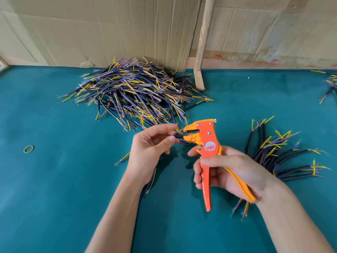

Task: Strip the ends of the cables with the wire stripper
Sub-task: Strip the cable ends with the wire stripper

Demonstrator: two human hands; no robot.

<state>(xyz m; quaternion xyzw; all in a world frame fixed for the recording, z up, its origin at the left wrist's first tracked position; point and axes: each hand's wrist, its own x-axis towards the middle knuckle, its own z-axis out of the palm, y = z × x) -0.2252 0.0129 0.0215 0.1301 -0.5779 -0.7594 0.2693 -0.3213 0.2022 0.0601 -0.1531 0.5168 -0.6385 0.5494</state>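
An orange wire stripper [207, 141] is upright in my right hand [231, 172], whose fingers curl round both handles. Its jaws point left and stand slightly apart. My left hand [151, 145] pinches a short black cable [177, 136] between thumb and fingers and holds its coloured wire ends at the jaws. The cable's other end trails down below my left wrist. A big heap of black cables [135, 94] with yellow, blue and purple ends lies behind on the green table [54, 179]. A smaller fanned bunch of cables [277, 156] lies to the right of my right hand.
A yellow-green rubber band [28, 149] lies at the left. Cardboard sheets [109, 30] and a wooden post [202, 44] close off the back of the table. A few more cables [330, 84] sit at the far right edge. One loose wire [123, 158] lies by my left hand.
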